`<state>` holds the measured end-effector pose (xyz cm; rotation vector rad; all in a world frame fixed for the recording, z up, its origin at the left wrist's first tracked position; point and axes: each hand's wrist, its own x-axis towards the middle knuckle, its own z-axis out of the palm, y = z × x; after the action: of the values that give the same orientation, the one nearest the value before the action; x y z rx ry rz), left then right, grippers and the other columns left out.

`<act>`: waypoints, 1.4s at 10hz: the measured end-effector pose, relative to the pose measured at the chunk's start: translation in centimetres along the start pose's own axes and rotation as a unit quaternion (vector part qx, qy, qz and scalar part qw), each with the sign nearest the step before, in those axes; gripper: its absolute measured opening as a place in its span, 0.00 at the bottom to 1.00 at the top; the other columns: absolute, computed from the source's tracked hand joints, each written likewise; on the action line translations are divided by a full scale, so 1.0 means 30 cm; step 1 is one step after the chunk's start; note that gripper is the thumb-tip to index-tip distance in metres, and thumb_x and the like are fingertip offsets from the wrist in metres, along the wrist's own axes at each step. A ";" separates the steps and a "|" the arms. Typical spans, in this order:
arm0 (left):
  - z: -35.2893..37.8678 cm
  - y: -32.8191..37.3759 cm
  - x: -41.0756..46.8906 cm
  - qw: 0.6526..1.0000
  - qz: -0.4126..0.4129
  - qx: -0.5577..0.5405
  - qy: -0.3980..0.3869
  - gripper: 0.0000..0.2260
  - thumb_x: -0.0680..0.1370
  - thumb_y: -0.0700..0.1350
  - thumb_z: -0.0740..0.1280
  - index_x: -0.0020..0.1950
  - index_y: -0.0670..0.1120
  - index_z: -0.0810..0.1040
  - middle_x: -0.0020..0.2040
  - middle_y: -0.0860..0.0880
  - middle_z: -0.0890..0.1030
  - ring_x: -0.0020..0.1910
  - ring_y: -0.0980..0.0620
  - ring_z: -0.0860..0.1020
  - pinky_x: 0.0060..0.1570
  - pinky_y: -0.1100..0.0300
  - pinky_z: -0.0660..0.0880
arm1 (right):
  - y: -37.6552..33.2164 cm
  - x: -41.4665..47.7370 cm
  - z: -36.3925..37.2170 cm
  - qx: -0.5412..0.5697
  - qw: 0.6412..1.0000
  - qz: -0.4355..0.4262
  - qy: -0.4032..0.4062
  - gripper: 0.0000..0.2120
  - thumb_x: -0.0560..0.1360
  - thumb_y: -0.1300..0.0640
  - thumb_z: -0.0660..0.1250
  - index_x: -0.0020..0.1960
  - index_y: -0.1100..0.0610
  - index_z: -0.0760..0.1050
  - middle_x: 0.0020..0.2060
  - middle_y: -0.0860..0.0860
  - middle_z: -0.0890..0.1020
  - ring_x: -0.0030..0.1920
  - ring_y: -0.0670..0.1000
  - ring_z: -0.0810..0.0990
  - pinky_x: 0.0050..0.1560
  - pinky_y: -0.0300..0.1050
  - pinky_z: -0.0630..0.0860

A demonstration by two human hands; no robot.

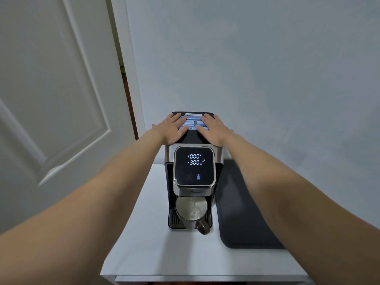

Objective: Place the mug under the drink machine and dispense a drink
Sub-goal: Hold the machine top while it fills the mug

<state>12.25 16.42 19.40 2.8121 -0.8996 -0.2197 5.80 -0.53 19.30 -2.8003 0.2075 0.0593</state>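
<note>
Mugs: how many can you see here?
1. A grey metal mug with a dark handle stands on the drip tray under the black-and-silver drink machine. None other shows.

Both bare forearms reach straight forward, roughly parallel and well apart. The left hand [171,127] lies palm down, fingers spread and extended, thumb splayed outward to the left. The right hand [214,128] mirrors it, flat and open, thumb out to the right. The two hands' fingertips angle slightly toward each other without touching.
</note>
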 end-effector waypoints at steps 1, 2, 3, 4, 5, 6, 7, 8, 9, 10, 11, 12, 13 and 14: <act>0.002 -0.003 0.003 1.000 0.003 0.000 -0.001 0.26 0.82 0.57 0.45 0.79 0.50 0.47 0.80 0.49 0.48 0.79 0.48 0.43 0.76 0.37 0.50 | 0.000 0.000 -0.001 -0.002 1.000 -0.001 0.000 0.29 0.81 0.42 0.47 0.78 0.52 0.48 0.79 0.47 0.49 0.78 0.53 0.42 0.74 0.67 0.51; 0.005 -0.005 0.008 1.000 0.005 0.003 -0.001 0.26 0.82 0.57 0.44 0.79 0.50 0.47 0.80 0.49 0.48 0.79 0.48 0.43 0.76 0.38 0.50 | 0.000 -0.001 -0.002 0.002 1.000 0.002 0.001 0.29 0.80 0.42 0.47 0.78 0.51 0.49 0.79 0.46 0.49 0.78 0.52 0.42 0.74 0.68 0.51; 0.006 -0.006 0.008 1.000 0.003 -0.001 0.000 0.26 0.82 0.58 0.45 0.79 0.50 0.47 0.80 0.49 0.48 0.79 0.48 0.43 0.76 0.37 0.50 | -0.002 -0.005 -0.003 0.002 1.000 0.005 0.002 0.29 0.80 0.42 0.47 0.78 0.51 0.49 0.79 0.45 0.49 0.78 0.52 0.42 0.73 0.70 0.51; 0.007 -0.007 0.009 1.000 0.003 -0.001 -0.001 0.27 0.82 0.58 0.45 0.79 0.50 0.47 0.80 0.49 0.48 0.79 0.49 0.43 0.76 0.37 0.50 | -0.005 -0.009 -0.004 0.000 1.000 0.007 0.002 0.29 0.80 0.42 0.47 0.78 0.51 0.48 0.79 0.45 0.49 0.78 0.51 0.42 0.72 0.71 0.51; 0.007 -0.005 0.009 1.000 0.006 0.004 -0.003 0.27 0.82 0.57 0.44 0.79 0.50 0.47 0.80 0.49 0.48 0.79 0.49 0.43 0.76 0.38 0.50 | -0.006 -0.009 -0.007 0.001 1.000 0.003 0.002 0.29 0.81 0.42 0.47 0.78 0.52 0.49 0.79 0.46 0.49 0.78 0.52 0.42 0.73 0.69 0.51; 0.005 -0.005 0.008 1.000 0.006 0.003 -0.002 0.26 0.82 0.57 0.44 0.79 0.49 0.47 0.80 0.48 0.48 0.79 0.48 0.43 0.76 0.38 0.49 | -0.007 -0.008 -0.007 -0.002 1.000 0.003 0.001 0.29 0.81 0.42 0.47 0.78 0.52 0.49 0.79 0.46 0.49 0.78 0.52 0.42 0.74 0.68 0.51; 0.004 -0.004 0.007 1.000 0.009 0.007 -0.004 0.26 0.82 0.57 0.44 0.79 0.49 0.46 0.80 0.48 0.48 0.79 0.48 0.43 0.76 0.39 0.49 | -0.005 -0.010 -0.006 -0.004 1.000 0.003 0.000 0.29 0.81 0.42 0.47 0.78 0.51 0.49 0.79 0.45 0.49 0.78 0.52 0.42 0.73 0.69 0.51; 0.002 -0.003 0.005 1.000 0.004 0.004 -0.002 0.26 0.82 0.57 0.44 0.79 0.50 0.46 0.80 0.48 0.47 0.79 0.48 0.43 0.76 0.38 0.49 | -0.005 -0.009 -0.007 -0.003 1.000 0.003 0.001 0.29 0.80 0.42 0.47 0.78 0.51 0.49 0.79 0.46 0.49 0.78 0.52 0.42 0.73 0.68 0.51; 0.003 0.000 0.003 1.000 0.005 0.007 -0.003 0.26 0.82 0.57 0.44 0.79 0.50 0.46 0.80 0.48 0.48 0.79 0.48 0.43 0.76 0.38 0.50 | -0.006 -0.009 -0.007 -0.005 1.000 0.005 0.003 0.29 0.80 0.42 0.47 0.78 0.51 0.49 0.78 0.45 0.49 0.78 0.51 0.42 0.73 0.70 0.52; 0.003 -0.001 0.001 1.000 0.004 0.006 -0.003 0.26 0.82 0.57 0.44 0.79 0.50 0.47 0.80 0.49 0.48 0.79 0.49 0.43 0.76 0.37 0.50 | -0.006 -0.010 -0.005 -0.004 1.000 0.008 0.002 0.29 0.80 0.42 0.47 0.78 0.51 0.49 0.78 0.45 0.49 0.78 0.51 0.42 0.72 0.71 0.52; 0.003 0.000 0.000 1.000 0.002 0.005 -0.002 0.26 0.82 0.57 0.44 0.79 0.50 0.47 0.80 0.49 0.48 0.79 0.49 0.43 0.76 0.37 0.50 | -0.005 -0.010 -0.005 -0.002 1.000 0.008 0.002 0.29 0.80 0.41 0.47 0.78 0.51 0.49 0.78 0.44 0.49 0.78 0.51 0.42 0.72 0.71 0.52; 0.003 0.003 0.001 1.000 0.001 0.004 -0.002 0.26 0.82 0.57 0.45 0.79 0.50 0.47 0.80 0.49 0.48 0.79 0.49 0.43 0.76 0.37 0.50 | -0.004 -0.010 -0.006 0.002 1.000 0.010 0.002 0.29 0.80 0.41 0.47 0.78 0.50 0.49 0.78 0.44 0.49 0.78 0.50 0.42 0.72 0.71 0.51; 0.002 0.002 0.002 1.000 0.000 0.003 -0.002 0.26 0.82 0.57 0.45 0.79 0.50 0.47 0.80 0.49 0.48 0.79 0.49 0.43 0.76 0.37 0.50 | -0.005 -0.008 -0.005 0.002 1.000 0.007 0.004 0.29 0.80 0.42 0.48 0.78 0.51 0.49 0.79 0.45 0.49 0.78 0.51 0.42 0.72 0.70 0.52; 0.002 -0.001 0.002 1.000 0.000 0.000 0.001 0.26 0.82 0.58 0.45 0.79 0.51 0.47 0.80 0.49 0.48 0.79 0.48 0.43 0.76 0.37 0.50 | -0.004 -0.006 -0.005 0.001 1.000 0.006 0.003 0.29 0.80 0.42 0.47 0.78 0.51 0.49 0.79 0.45 0.49 0.78 0.51 0.42 0.73 0.70 0.52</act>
<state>12.32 16.39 19.33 2.8118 -0.8990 -0.2178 5.64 -0.44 19.49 -2.7985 0.2268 0.0538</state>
